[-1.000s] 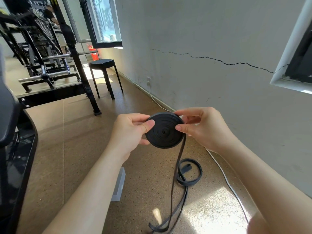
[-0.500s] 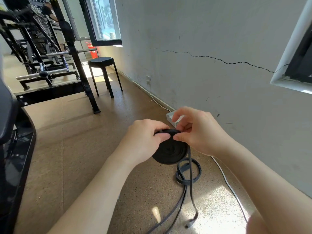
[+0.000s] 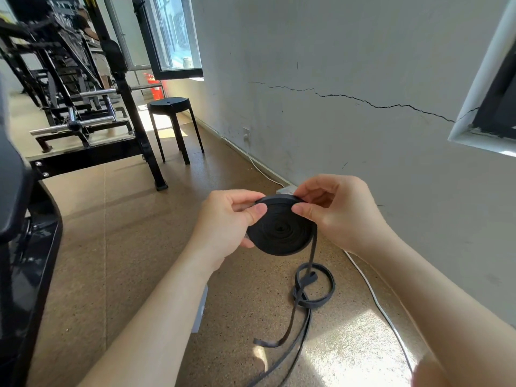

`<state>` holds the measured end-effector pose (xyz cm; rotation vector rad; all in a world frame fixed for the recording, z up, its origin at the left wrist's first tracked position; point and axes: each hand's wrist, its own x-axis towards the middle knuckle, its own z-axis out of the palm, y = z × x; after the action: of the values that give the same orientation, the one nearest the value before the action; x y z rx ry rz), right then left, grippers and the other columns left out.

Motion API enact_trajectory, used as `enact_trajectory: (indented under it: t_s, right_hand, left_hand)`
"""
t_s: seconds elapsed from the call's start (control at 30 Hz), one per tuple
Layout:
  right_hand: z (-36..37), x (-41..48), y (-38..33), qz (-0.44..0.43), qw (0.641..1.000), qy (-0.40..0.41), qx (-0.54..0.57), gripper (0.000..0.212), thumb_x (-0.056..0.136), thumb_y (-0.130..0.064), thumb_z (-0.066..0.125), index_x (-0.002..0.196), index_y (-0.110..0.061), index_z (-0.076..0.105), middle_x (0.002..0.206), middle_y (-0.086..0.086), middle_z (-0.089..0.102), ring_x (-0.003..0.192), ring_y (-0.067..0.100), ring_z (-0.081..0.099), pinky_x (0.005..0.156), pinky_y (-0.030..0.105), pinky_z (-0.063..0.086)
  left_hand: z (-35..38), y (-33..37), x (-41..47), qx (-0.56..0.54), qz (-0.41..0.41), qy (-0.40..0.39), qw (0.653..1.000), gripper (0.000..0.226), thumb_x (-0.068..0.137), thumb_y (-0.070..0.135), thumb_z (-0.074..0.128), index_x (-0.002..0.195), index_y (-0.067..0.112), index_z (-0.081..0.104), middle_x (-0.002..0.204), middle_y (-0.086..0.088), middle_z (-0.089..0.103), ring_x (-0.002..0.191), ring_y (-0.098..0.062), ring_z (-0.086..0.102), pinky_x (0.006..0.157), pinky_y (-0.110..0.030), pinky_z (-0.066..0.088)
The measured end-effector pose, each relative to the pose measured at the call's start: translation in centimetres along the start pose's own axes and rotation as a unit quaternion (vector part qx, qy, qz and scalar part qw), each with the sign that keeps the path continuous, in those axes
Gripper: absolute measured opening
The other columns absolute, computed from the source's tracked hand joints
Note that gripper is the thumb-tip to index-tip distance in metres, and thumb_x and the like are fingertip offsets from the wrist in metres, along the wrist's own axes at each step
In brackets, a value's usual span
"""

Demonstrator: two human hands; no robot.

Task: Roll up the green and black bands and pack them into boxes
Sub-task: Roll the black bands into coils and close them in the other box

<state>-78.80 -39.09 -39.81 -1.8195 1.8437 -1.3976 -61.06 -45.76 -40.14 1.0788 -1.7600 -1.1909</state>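
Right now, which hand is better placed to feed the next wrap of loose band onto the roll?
Right hand: the loose band drops off the roll on its side. Left hand only steadies the far edge.

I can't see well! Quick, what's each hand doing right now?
Left hand: closed, pinching the black band roll.
Right hand: closed, pinching the same roll's top edge.

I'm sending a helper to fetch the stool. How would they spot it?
Follow the cracked wall toward the open window. The stool stands below it, beside the gym rack: all black, round seat, four splayed legs.
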Motion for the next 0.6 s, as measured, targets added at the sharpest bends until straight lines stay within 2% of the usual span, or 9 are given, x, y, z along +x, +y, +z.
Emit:
enact_trajectory:
  t_s: [0.13, 0.23, 0.33, 0.4, 0.43, 0.5, 0.53, 0.6]
  right_hand:
    - [-0.1, -0.2, 0.0, -0.011, 1.0, -0.015, 0.01, 0.022, 0.082, -0.016, 0.075, 0.095, -0.033, 0.07, 0.084, -0.016, 0.068, 0.078, 0.001, 0.065, 0.07, 0.014, 0.051]
    - [-0.1, -0.2, 0.3, 0.009, 0.999, -0.04, 0.023, 0.039, 0.087, -0.014, 0.07, 0.115, -0.04, 0.066, 0.097, -0.006, 0.072, 0.081, 0.006, 0.068, 0.079, 0.029, 0.058]
    - [-0.2, -0.3, 0.0, 0.008, 1.0, -0.025, 0.01, 0.04, 0.085, -0.011, 0.071, 0.116, -0.036, 0.066, 0.087, -0.006, 0.072, 0.081, 0.009, 0.07, 0.079, 0.036, 0.059]
    - [-0.3, -0.3, -0.3, 0.01, 0.999, -0.039, -0.016, 0.041, 0.085, -0.01, 0.071, 0.117, -0.035, 0.065, 0.082, -0.011, 0.069, 0.079, 0.008, 0.068, 0.078, 0.035, 0.059]
    - [-0.3, -0.4, -0.5, 0.008, 0.998, -0.051, -0.035, 0.041, 0.085, -0.01, 0.071, 0.117, -0.034, 0.063, 0.081, -0.012, 0.068, 0.079, 0.008, 0.068, 0.078, 0.036, 0.059]
    - [-0.1, -0.5, -0.8, -0.01, 0.995, -0.071, -0.071, 0.042, 0.084, -0.009, 0.072, 0.117, -0.034, 0.061, 0.081, -0.011, 0.068, 0.081, 0.013, 0.067, 0.079, 0.039, 0.058]
    - [0.0, -0.5, -0.9, -0.022, 0.993, -0.078, -0.084, 0.043, 0.083, -0.009, 0.072, 0.115, -0.034, 0.06, 0.08, -0.01, 0.069, 0.08, 0.015, 0.066, 0.079, 0.041, 0.057]
    - [0.2, -0.6, -1.0, -0.037, 0.99, -0.088, -0.101, 0.043, 0.082, -0.01, 0.073, 0.115, -0.033, 0.057, 0.08, -0.01, 0.068, 0.077, 0.015, 0.064, 0.075, 0.042, 0.056]
  left_hand:
    - [-0.3, 0.2, -0.1, -0.053, -0.018, 0.004, 0.998, 0.02, 0.089, 0.011, 0.064, 0.102, 0.026, 0.068, 0.102, 0.003, 0.071, 0.096, -0.019, 0.067, 0.06, -0.046, 0.061]
    - [-0.5, 0.1, -0.1, -0.1, -0.043, 0.011, 0.994, 0.021, 0.091, 0.013, 0.062, 0.11, 0.02, 0.066, 0.112, -0.003, 0.067, 0.102, -0.024, 0.064, 0.059, -0.045, 0.06]
    - [-0.6, -0.1, 0.1, -0.097, -0.067, -0.035, 0.992, 0.024, 0.093, 0.015, 0.059, 0.116, 0.019, 0.065, 0.116, -0.004, 0.067, 0.105, -0.027, 0.064, 0.064, -0.045, 0.06]
    - [-0.8, -0.1, 0.2, -0.009, -0.028, -0.038, 0.999, 0.023, 0.092, 0.012, 0.06, 0.11, 0.025, 0.067, 0.108, 0.006, 0.07, 0.104, -0.015, 0.064, 0.078, -0.04, 0.059]
    - [-1.0, -0.1, 0.2, 0.071, 0.024, -0.021, 0.997, 0.027, 0.09, 0.011, 0.062, 0.109, 0.029, 0.068, 0.105, 0.013, 0.07, 0.1, -0.004, 0.063, 0.083, -0.03, 0.056]
    - [-0.7, 0.4, -0.4, 0.2, 0.117, -0.008, 0.973, 0.035, 0.088, 0.012, 0.066, 0.113, 0.036, 0.067, 0.102, 0.023, 0.065, 0.092, 0.01, 0.058, 0.077, -0.006, 0.045]
    - [-0.5, 0.7, -0.7, 0.226, 0.14, -0.021, 0.964, 0.035, 0.088, 0.016, 0.066, 0.116, 0.037, 0.066, 0.102, 0.023, 0.065, 0.091, 0.009, 0.058, 0.074, -0.003, 0.044]
    - [0.0, 0.7, -1.0, 0.25, 0.148, -0.033, 0.956, 0.03, 0.089, 0.027, 0.065, 0.117, 0.038, 0.066, 0.104, 0.016, 0.069, 0.096, 0.0, 0.061, 0.078, -0.016, 0.052]
